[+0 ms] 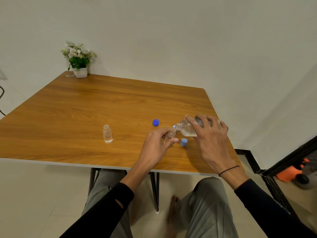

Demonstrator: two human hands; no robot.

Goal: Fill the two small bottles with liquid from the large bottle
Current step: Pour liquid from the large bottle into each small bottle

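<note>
Two small bottles are seen on the table (85, 103). One small bottle (171, 133) is held near the right front part of the tabletop, tilted, its mouth meeting the neck of the large bottle (186, 128). It is pinched by the left hand (155, 145), whose thumb and fingers are closed around its body; whether its base touches the wood cannot be told. The large bottle is held nearly on its side, neck pointing left and slightly down, and clear liquid is seen pooled along its lower wall. It is gripped from above by the right hand (210, 134), the fingers spread over and clamped on its body. A black band (229, 170) is worn at the right wrist.

The second small bottle (107, 134) stands upright and uncapped, well apart to the left, with clear liquid in it. A dark blue cap (155, 122) lies on the table just behind the left hand. A light blue cap (183, 142) sits between the two hands, just in front of the large bottle. A further bit of light blue is glimpsed at the bottle mouths, too small to identify.

At the far left corner a white pot of flowers (79, 62) is placed.
</note>
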